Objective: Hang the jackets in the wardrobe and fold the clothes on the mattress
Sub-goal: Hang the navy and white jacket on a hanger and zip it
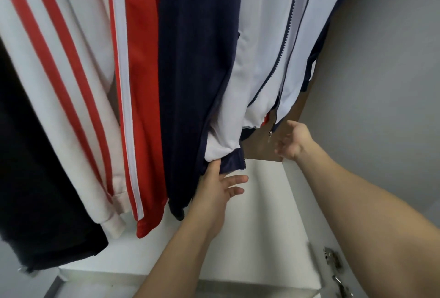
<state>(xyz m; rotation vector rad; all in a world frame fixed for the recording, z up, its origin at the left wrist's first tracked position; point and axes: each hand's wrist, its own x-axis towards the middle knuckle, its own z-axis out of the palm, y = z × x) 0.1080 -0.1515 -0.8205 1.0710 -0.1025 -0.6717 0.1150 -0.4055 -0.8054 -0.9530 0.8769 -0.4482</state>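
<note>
the jackets hang side by side in the wardrobe; a white jacket with red stripes [59,78], a red jacket [140,107], and a navy and white jacket [207,71] that sits furthest right; a black garment [31,178] hangs at the far left; the left hand [214,188] is at the bottom hem of the navy and white jacket; its thumb and first finger seem to pinch the dark hem, though i cannot tell how firm the hold is; its other fingers [235,179] stick out straight and hold nothing; the right hand [292,140] is in the air near the zip pull [270,133]; its fingers are spread and loose, and it holds nothing.

i think the step is to tidy this last jacket so it hangs straight; to do it well, pull the hem down softly, not hard, so the jacket does not slip off; use the free hand to bring the two zip sides together; the white shelf [262,202] is below; the mattress is not in view.
</note>
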